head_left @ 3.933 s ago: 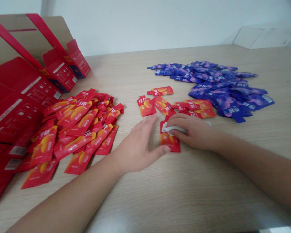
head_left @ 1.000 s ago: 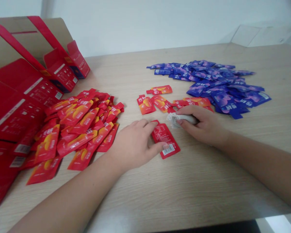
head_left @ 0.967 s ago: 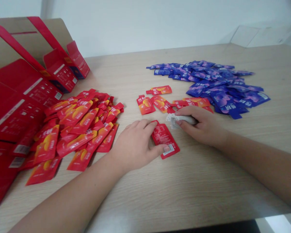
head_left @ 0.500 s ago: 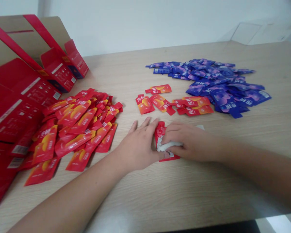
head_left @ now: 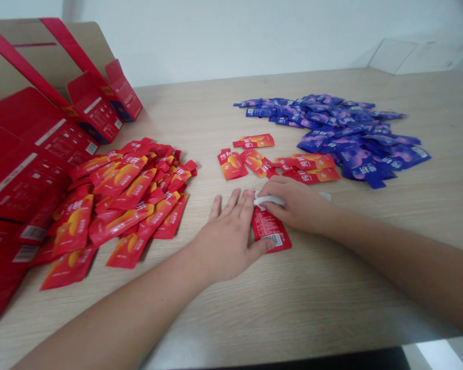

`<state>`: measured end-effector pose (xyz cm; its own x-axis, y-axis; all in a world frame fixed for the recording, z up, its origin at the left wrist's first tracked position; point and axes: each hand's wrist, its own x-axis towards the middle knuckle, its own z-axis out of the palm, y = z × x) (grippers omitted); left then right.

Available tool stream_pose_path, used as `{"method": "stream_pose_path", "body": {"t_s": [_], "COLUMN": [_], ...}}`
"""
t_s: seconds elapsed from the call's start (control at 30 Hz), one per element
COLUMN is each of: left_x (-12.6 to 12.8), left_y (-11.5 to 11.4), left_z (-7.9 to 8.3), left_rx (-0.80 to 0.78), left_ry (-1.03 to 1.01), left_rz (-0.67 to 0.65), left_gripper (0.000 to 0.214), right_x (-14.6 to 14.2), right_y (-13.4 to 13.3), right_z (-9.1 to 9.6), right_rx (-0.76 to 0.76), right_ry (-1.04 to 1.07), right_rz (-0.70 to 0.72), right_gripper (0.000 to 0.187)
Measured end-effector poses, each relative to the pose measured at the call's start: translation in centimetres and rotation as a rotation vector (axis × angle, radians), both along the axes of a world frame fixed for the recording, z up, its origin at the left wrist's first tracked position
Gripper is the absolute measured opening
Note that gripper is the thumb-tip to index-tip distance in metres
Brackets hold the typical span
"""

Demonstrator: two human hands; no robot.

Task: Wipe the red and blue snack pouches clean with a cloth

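A red sachet (head_left: 270, 228) lies on the wooden table with its printed back and barcode facing up. My left hand (head_left: 229, 234) rests flat beside it, fingers stretched out, the thumb pressing on its lower part. In my right hand (head_left: 299, 203) is a bunched white tissue (head_left: 269, 199), gripped between thumb and fingers over the top end of the sachet. Just beyond my hands lie several loose red-orange sachets (head_left: 231, 164), front side up.
A heap of red-orange sachets (head_left: 127, 195) spreads to the left, against red cardboard boxes (head_left: 27, 154). Purple sachets (head_left: 355, 136) are piled at the back right. A white wall (head_left: 231, 41) stands behind the table (head_left: 293, 308).
My right hand has moved the tissue away from me, from the sachet's middle to its top end, baring the printed back. My left hand stays on the sachet.
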<state>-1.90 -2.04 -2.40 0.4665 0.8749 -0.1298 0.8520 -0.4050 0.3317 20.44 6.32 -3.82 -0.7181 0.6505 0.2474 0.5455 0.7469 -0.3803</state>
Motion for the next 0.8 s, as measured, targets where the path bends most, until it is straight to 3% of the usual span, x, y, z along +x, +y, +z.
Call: {"method": "stream_pose_path", "body": {"t_s": [0.23, 0.37, 0.43, 0.53, 0.6, 0.8], "left_x": [1.3, 0.9, 0.6, 0.2, 0.0, -0.2], "left_y": [-0.9, -0.5, -0.3, 0.2, 0.4, 0.7], "left_z": [-1.0, -0.9, -0.7, -0.4, -0.2, -0.1], "left_rx": [0.052, 0.074, 0.071, 0.054, 0.04, -0.01], "left_ry": [-0.122, -0.145, -0.159, -0.18, -0.189, -0.127], "left_rz": [0.054, 0.023, -0.002, -0.039, -0.063, -0.094], "left_gripper": [0.132, 0.122, 0.122, 0.127, 0.126, 0.129], "right_x": [0.1, 0.9, 1.4, 1.8, 1.7, 1.1], "right_y": [-1.0, -2.1, -3.0, -4.3, -4.6, -2.5], "right_z": [0.1, 1.2, 2.3, 3.7, 3.8, 1.5], "right_rx": [0.097, 0.057, -0.006, -0.214, -0.301, -0.07], "right_ry": [-0.027, 0.21, 0.232, 0.061, -0.021, -0.038], "right_rz": [-0.078, -0.113, -0.037, 0.208, 0.29, 0.163], "right_gripper": [0.017, 0.016, 0.019, 0.02, 0.021, 0.018]}}
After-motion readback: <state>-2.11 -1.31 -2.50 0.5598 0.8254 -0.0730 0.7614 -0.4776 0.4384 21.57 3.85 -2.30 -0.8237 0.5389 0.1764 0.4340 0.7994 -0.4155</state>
